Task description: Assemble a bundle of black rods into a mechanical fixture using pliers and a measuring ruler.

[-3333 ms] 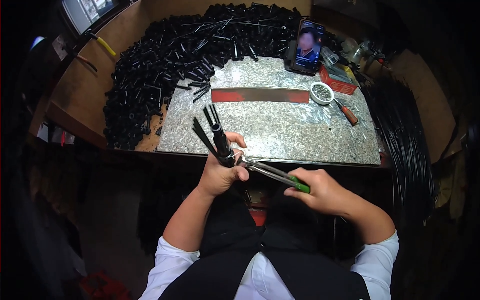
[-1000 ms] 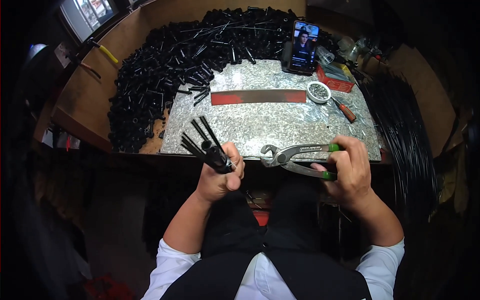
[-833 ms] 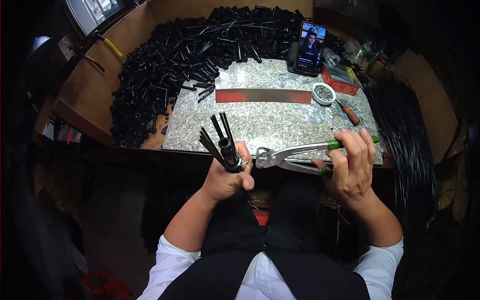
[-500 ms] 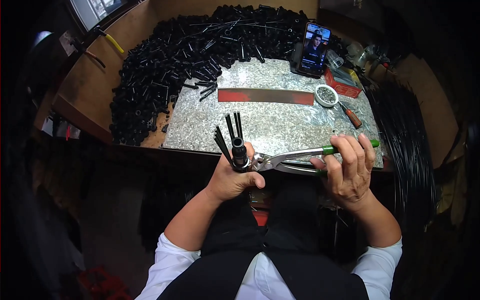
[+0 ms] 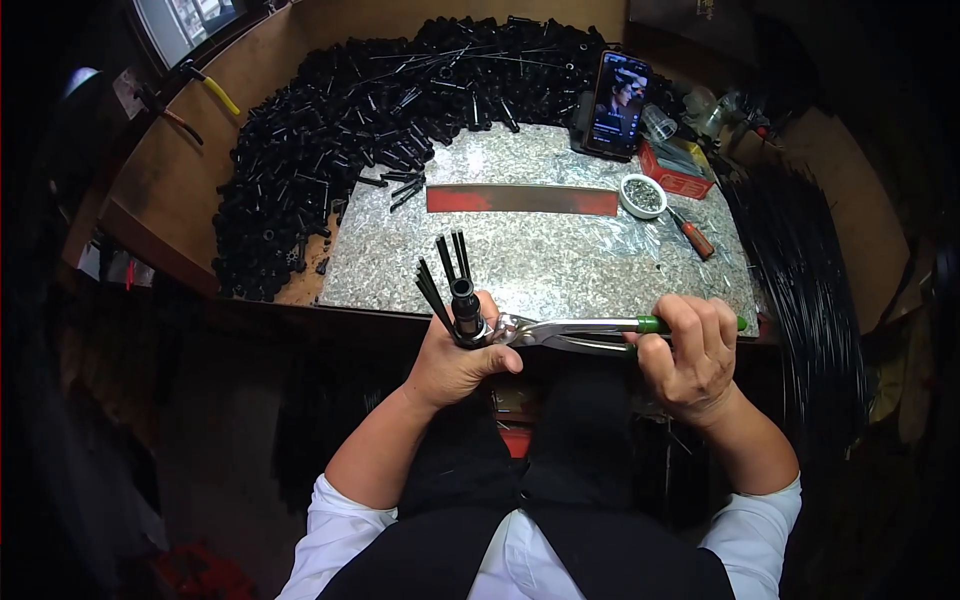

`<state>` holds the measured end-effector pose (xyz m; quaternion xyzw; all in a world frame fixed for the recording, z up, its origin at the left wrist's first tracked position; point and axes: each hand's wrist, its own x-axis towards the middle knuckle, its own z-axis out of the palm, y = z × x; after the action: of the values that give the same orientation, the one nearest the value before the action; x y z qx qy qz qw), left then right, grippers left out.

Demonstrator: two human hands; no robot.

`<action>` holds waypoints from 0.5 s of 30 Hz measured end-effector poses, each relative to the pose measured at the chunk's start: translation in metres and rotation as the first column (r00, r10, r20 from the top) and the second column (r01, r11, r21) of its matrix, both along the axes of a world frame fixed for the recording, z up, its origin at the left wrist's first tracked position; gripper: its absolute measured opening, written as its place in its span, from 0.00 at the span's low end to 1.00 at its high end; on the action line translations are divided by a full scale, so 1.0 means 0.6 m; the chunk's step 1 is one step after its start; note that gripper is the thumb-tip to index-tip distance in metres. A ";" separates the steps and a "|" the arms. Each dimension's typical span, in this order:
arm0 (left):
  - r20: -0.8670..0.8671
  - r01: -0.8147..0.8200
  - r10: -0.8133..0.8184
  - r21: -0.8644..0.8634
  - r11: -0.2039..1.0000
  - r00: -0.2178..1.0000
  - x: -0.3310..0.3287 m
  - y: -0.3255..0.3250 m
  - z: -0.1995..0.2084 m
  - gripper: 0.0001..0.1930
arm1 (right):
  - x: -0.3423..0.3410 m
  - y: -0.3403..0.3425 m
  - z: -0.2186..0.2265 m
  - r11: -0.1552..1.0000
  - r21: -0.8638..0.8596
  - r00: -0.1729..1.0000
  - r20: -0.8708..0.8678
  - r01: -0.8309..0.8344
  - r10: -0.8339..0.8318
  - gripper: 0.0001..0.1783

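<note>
My left hand (image 5: 448,368) is closed around a black tubular fitting (image 5: 466,312), held upright with its hollow end up. Several thin black rods (image 5: 432,292) fan up beside the tube from the same grip. Against the fitting's lower right side sit the jaws of long metal pliers (image 5: 570,330) with green handle grips. My right hand (image 5: 692,355) wraps both handles, which lie close together. What exactly the jaws bite on is too small to make out.
A big heap of black tubular parts (image 5: 300,170) curves round the speckled board (image 5: 400,260). On the board lie a red-brown strip (image 5: 520,199), a white bowl of small metal bits (image 5: 643,196) and a screwdriver (image 5: 692,238). Behind stand a phone (image 5: 617,105) and red box (image 5: 678,170). Long black rods (image 5: 810,290) hang right.
My right hand has squeezed the pliers' handles closer together and dropped slightly. The left hand keeps hold of the fitting and rods. The whole view has shifted a little.
</note>
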<state>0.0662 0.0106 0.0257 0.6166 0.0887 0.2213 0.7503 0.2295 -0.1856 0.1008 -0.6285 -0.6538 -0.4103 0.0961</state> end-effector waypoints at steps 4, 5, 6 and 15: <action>0.080 -0.013 0.011 0.016 1.000 0.997 -0.002 0.006 -0.014 0.24 | -0.006 -0.007 0.009 0.990 -0.129 0.969 -0.245 -0.061 0.028 0.12; 0.105 -0.004 0.005 -0.005 1.000 0.994 -0.004 0.005 -0.012 0.25 | -0.007 -0.012 0.009 0.980 -0.179 0.940 -0.341 -0.086 0.020 0.14; 0.131 0.005 -0.002 -0.027 1.000 0.991 -0.008 0.002 -0.008 0.25 | -0.008 -0.017 0.010 0.981 -0.178 0.940 -0.340 -0.077 0.012 0.14; 0.075 0.206 -0.212 0.074 0.976 0.974 -0.019 -0.014 -0.007 0.27 | -0.006 -0.055 -0.026 0.564 -0.085 -0.508 -0.340 -0.822 -0.791 0.17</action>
<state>0.0550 0.0024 0.0218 0.6371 -0.0149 0.1692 0.7518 0.2258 -0.2185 0.0850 -0.4804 -0.2477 0.7825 0.3092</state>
